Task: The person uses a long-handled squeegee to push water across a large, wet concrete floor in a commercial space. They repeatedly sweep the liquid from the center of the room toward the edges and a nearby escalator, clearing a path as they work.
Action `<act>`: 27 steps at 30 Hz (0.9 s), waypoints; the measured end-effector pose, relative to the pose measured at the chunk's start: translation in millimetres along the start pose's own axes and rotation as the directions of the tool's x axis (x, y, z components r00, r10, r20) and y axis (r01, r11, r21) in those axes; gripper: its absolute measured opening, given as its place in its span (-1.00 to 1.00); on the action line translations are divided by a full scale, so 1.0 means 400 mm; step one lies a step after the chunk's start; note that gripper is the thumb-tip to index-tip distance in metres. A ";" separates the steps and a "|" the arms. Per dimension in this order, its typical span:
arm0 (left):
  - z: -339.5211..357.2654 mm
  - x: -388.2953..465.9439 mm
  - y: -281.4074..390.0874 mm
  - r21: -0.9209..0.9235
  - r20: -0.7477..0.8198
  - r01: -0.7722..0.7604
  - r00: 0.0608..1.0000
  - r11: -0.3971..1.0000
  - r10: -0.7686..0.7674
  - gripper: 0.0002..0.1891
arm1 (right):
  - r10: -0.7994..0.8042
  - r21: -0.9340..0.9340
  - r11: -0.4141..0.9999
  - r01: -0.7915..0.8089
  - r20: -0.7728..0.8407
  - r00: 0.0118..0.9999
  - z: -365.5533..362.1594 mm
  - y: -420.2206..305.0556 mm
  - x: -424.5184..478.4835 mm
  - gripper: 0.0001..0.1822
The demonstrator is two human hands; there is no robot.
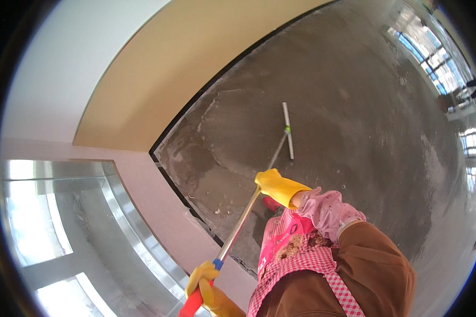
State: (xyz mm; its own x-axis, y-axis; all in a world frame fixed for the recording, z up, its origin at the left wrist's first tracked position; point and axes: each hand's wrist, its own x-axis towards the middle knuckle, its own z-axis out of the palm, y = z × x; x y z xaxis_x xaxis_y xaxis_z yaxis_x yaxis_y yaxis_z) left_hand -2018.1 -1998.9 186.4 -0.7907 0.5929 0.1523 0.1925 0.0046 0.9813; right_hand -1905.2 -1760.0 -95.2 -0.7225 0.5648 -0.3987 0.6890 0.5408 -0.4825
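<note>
A long-handled floor squeegee with a slim white head [286,115] and a green joint rests on the wet-looking grey concrete floor. Its metal pole [240,226] slopes back towards me and ends in a blue and red grip [192,303]. My right hand [281,187], in a yellow rubber glove, is wrapped around the pole partway down. Nearer the grip end, my left hand [204,283], also gloved in yellow, holds the handle near the blue collar. The fingers partly hide the grip.
A tan and white wall [150,87] with black skirting [222,73] runs along the left. A metal-framed window or glass panel [139,245] stands at the lower left. Loose debris [218,212] and patches lie by the skirting. Bright windows [432,59] show at the far right.
</note>
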 end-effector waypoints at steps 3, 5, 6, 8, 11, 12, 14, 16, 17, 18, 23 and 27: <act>0.029 0.096 -0.075 -0.035 -0.026 0.170 0.985 0.985 -0.171 -0.78 | 0.147 -0.040 0.988 -0.149 -0.051 0.988 0.003 0.081 0.035 -0.87; -0.013 0.089 -0.084 -0.017 0.015 0.221 0.975 0.975 -0.221 -0.77 | 0.215 0.024 0.977 -0.214 -0.121 0.969 0.049 0.081 -0.006 -0.88; -0.018 0.118 -0.101 -0.015 0.028 0.222 0.975 0.975 -0.222 -0.76 | 0.227 0.019 0.974 -0.226 -0.123 0.966 0.031 0.073 0.023 -0.87; -0.007 0.164 -0.105 -0.082 0.080 0.241 0.969 0.967 -0.234 -0.75 | 0.255 0.014 0.967 -0.255 -0.119 0.960 -0.007 0.061 0.062 -0.84; 0.028 0.215 -0.137 -0.178 0.058 0.222 0.975 0.959 -0.215 -0.71 | 0.430 0.166 0.902 -0.399 -0.241 0.870 -0.034 0.069 0.125 -0.81; 0.027 0.169 -0.122 -0.229 0.096 0.224 0.974 0.947 -0.207 -0.66 | 0.386 0.171 0.921 -0.350 -0.285 0.877 0.001 0.118 0.068 -0.82; 0.074 0.254 -0.133 -0.206 0.110 0.200 0.977 0.958 -0.180 -0.68 | 0.423 0.225 0.903 -0.365 -0.330 0.844 -0.071 0.133 0.143 -0.87; 0.152 0.349 -0.127 -0.233 0.132 0.280 0.958 0.931 -0.255 -0.74 | 0.498 0.238 0.865 -0.441 -0.306 0.811 -0.142 0.198 0.244 -0.86; 0.186 0.401 -0.143 -0.249 0.186 0.183 0.973 0.951 -0.139 -0.77 | 0.529 0.232 0.847 -0.478 -0.291 0.797 -0.178 0.228 0.290 -0.83; 0.215 0.459 -0.168 -0.266 0.232 0.082 0.973 0.961 -0.018 -0.79 | 0.531 0.321 0.837 -0.444 -0.273 0.802 -0.216 0.247 0.339 -0.78; 0.396 0.752 -0.212 -0.437 0.440 0.066 0.886 0.897 0.149 -0.93 | 0.788 0.662 0.514 -0.545 -0.114 0.605 -0.408 0.368 0.630 -0.67; 0.548 0.922 -0.181 -0.253 0.364 0.195 0.927 0.948 -0.093 -0.86 | 0.815 0.974 -0.015 -0.225 0.142 0.562 -0.402 0.482 0.851 -0.66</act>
State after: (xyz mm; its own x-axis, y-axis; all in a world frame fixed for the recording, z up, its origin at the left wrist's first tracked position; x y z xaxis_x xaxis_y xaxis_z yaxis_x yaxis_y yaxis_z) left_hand -2196.5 -1604.1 145.6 -0.5388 0.8424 0.0067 -0.1189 -0.0839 0.9894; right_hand -2009.1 -1363.0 -198.6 0.1473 0.6696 -0.7280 0.0967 -0.7423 -0.6631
